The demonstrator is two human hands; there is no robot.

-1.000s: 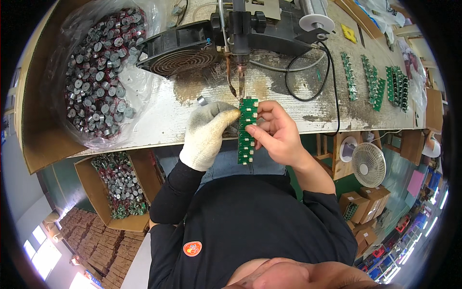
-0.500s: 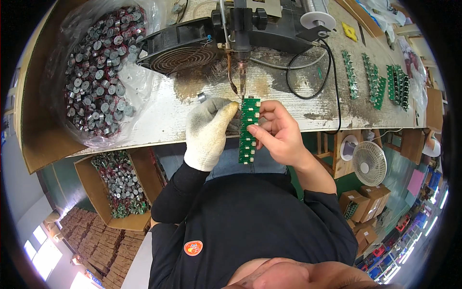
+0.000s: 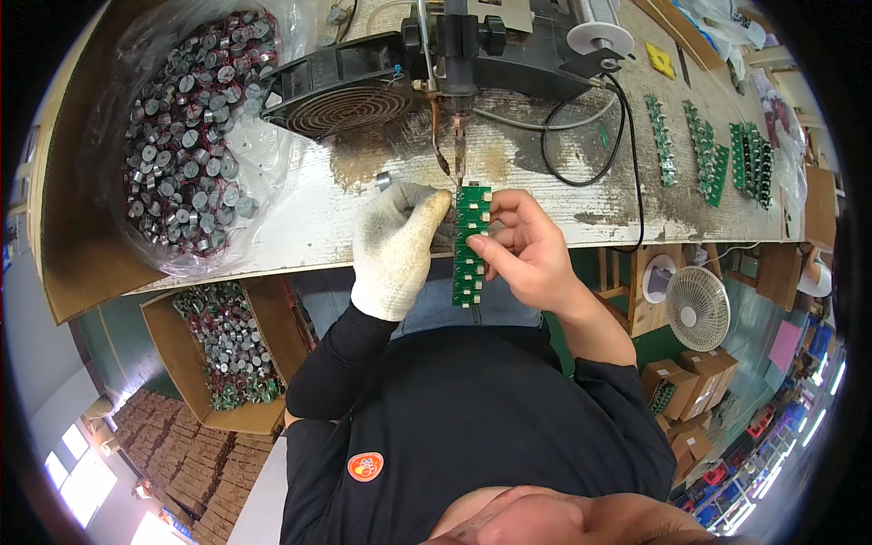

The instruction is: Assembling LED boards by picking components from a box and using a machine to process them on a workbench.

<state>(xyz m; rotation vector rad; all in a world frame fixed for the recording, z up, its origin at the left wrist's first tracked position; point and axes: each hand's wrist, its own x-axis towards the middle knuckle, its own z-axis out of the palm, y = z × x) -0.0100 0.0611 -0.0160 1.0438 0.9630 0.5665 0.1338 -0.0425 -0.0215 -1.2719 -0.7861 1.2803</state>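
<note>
A long green circuit board strip [image 3: 470,247] stands upright between my hands, over the front edge of the worn workbench [image 3: 291,227]. My left hand [image 3: 395,247], in a white knit glove, presses against the strip's left side near its top. My bare right hand [image 3: 527,250] grips the strip from the right with fingers curled around its upper half. The strip's top end sits just under the tip of a soldering machine head [image 3: 454,150] mounted on a black housing [image 3: 509,50].
A black fan [image 3: 341,91] lies left of the machine. A clear bag of small metal cylinders [image 3: 182,136] fills a cardboard box at left; another box of them [image 3: 222,350] stands on the floor. More green strips [image 3: 708,150] lie at right. A white floor fan [image 3: 698,309] stands below.
Both hands and the strip have stayed nearly in place under the machine tip; the strip sits slightly lower and closer to the tip than a second ago.
</note>
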